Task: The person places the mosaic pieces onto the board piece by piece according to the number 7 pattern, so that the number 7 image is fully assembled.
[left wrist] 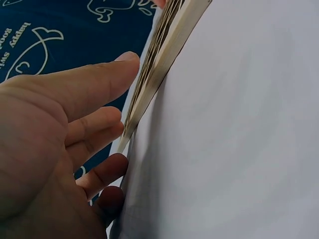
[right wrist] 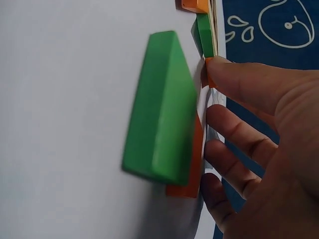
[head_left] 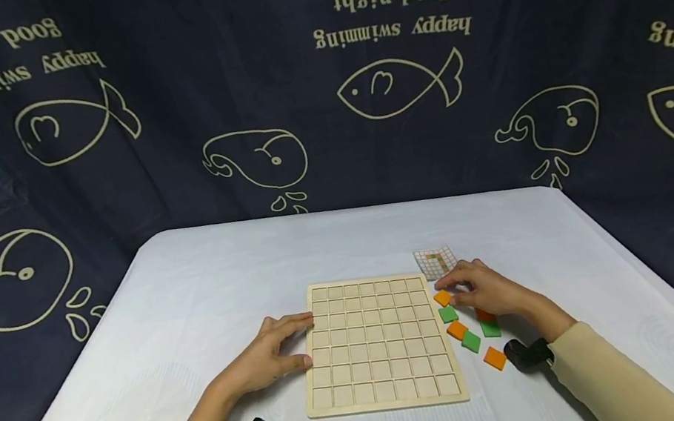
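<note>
A square wooden grid board [head_left: 388, 406] lies flat on the table, its cells bare. My left hand [head_left: 265, 359] is at its left edge, thumb and fingers spread, fingertips touching or nearly touching the rim. In the left wrist view the board's edge [left wrist: 159, 64] runs past these fingertips. My right hand [head_left: 486, 287] is at the board's upper right, thumb and index finger around an orange tile [head_left: 442, 298]. The thumb [right wrist: 224, 69] appears to touch that tile in the right wrist view; the index fingertip is hidden there. The other fingers are loosely bent and hold nothing.
Beside the board's right edge lie a green tile [head_left: 448, 314], an orange tile [head_left: 457, 330], another green tile [head_left: 471, 342] and an orange tile [head_left: 495, 359]. A green tile [head_left: 490, 329] is below my right hand. A printed pattern card [head_left: 434, 262] lies beyond the tiles.
</note>
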`<state>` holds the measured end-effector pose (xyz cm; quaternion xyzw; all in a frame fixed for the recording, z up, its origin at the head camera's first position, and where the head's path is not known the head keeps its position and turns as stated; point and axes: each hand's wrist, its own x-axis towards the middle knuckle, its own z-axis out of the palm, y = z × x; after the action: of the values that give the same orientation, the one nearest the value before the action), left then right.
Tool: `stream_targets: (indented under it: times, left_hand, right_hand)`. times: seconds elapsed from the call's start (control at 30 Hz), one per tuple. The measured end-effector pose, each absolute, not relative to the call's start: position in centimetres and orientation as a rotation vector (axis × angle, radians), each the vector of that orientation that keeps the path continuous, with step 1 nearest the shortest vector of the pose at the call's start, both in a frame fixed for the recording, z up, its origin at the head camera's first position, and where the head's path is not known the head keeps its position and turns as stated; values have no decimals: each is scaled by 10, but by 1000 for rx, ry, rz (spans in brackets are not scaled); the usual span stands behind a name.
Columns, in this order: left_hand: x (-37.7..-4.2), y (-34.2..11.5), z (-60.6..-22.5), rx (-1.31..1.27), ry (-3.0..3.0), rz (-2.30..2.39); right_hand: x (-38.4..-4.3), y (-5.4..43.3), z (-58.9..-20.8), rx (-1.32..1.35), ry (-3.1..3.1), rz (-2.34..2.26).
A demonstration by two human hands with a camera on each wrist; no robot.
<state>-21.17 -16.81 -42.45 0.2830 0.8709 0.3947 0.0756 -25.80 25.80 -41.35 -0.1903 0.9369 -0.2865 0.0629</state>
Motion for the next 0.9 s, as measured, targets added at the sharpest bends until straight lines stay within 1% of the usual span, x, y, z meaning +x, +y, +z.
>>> stream_targets:
  times: [0.5,0.9]
  left_hand:
    - [-213,-169,-429,898,2564,1227]
    - [-213,-169,-429,863,2570,1225]
  right_hand:
    - [-257,259,-415,-605,2847,-856]
    - [-259,259,-416,-571,2842,-884]
